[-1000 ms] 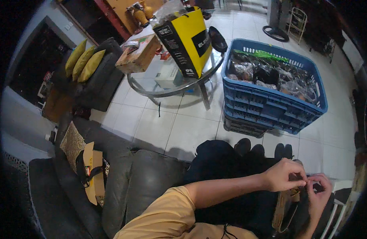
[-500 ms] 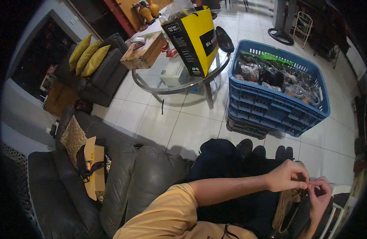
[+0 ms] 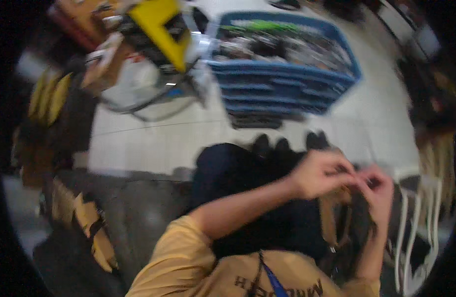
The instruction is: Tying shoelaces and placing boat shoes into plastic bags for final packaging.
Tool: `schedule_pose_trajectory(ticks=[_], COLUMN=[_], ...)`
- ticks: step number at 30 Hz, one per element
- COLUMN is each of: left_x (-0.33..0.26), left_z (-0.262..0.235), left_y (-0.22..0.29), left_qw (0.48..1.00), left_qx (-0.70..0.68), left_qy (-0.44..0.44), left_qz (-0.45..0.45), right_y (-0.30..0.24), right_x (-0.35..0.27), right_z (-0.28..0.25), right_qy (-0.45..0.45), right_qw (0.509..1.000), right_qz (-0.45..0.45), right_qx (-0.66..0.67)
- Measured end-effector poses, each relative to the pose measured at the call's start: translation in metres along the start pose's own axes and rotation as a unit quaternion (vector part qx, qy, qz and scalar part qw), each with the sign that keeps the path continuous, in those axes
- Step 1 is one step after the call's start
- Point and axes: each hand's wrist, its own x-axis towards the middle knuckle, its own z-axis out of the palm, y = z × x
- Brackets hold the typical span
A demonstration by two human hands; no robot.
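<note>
My left hand [image 3: 321, 174] and my right hand [image 3: 377, 190] meet fingertip to fingertip above the right side of my lap. Both are closed in a pinch. Whatever lies between the fingertips is too small and blurred to name. Just below the hands, a brown, bag-like item [image 3: 328, 222] shows beside my right thigh, partly hidden by the fingers. My dark-clothed legs [image 3: 228, 173] stretch out under my left forearm.
Ahead on the tiled floor stands a blue plastic crate [image 3: 282, 84] filled with plastic-wrapped things. To its left, a glass table [image 3: 153, 106] bears a yellow and black bag [image 3: 161, 29] and a cardboard box [image 3: 106, 67]. A grey sofa [image 3: 144, 203] lies to my left; a white rack [image 3: 411, 222] is at right.
My view has swung to the right and blurred, so the crate and table sit further left. Both hands stay pinched together at the fingertips.
</note>
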Motion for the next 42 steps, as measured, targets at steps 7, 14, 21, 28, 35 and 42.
schedule_pose_trajectory(ticks=[7, 14, 21, 28, 35, 42], left_x=[-0.002, -0.005, -0.003, 0.001, 0.001, -0.002], left_z=[0.01, 0.006, 0.005, 0.005, 0.006, 0.002], left_y=[-0.005, -0.005, -0.009, -0.007, -0.012, -0.011], left_qw=[0.997, 0.997, 0.994, 0.998, 0.996, 0.996], left_qx=[-0.065, -0.066, -0.098, -0.054, -0.07, -0.084], left_qy=[0.039, 0.048, 0.031, 0.003, 0.006, 0.003], left_qz=[0.002, -0.012, -0.03, 0.023, 0.058, 0.023], right_y=[-0.004, 0.0, 0.006, 0.0, -0.011, -0.006], right_x=[0.004, -0.001, -0.007, -0.011, -0.013, -0.007], right_z=[-0.007, 0.007, -0.001, 0.006, 0.016, 0.003], right_qy=[-0.065, -0.08, -0.045, -0.021, 0.036, -0.055], right_qw=[0.983, 0.975, 0.98, 0.98, 0.998, 0.987], right_qz=[0.072, 0.061, 0.057, 0.04, -0.037, 0.049], right_qx=[0.157, 0.2, 0.183, 0.193, 0.019, 0.146])
